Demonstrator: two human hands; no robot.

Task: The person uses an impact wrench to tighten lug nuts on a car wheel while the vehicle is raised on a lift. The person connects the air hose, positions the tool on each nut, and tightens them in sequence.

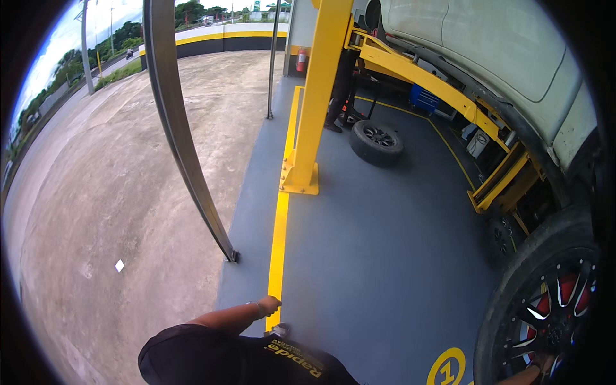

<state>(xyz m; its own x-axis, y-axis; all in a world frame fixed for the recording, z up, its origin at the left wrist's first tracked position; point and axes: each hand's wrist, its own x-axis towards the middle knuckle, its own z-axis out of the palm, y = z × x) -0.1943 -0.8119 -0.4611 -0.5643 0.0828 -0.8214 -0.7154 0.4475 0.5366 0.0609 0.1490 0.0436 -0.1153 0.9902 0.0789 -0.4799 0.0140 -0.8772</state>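
My left hand hangs low in front of my black shirt, over the yellow floor line. Its fingers are curled into a loose fist, and nothing shows in them; a band circles the wrist. At the lower right edge, part of my right hand is against the lower spokes of a large wheel. Its fingers are too dark and cut off to read. That wheel has a black tyre and a black rim with bright spoke edges, with red showing behind them. It stands upright below the raised vehicle.
A yellow lift post rises from the grey floor, its yellow arm under the vehicle. Another wheel lies flat near a person's dark-clothed legs. A metal pole stands left; a blue tool chest is farther back.
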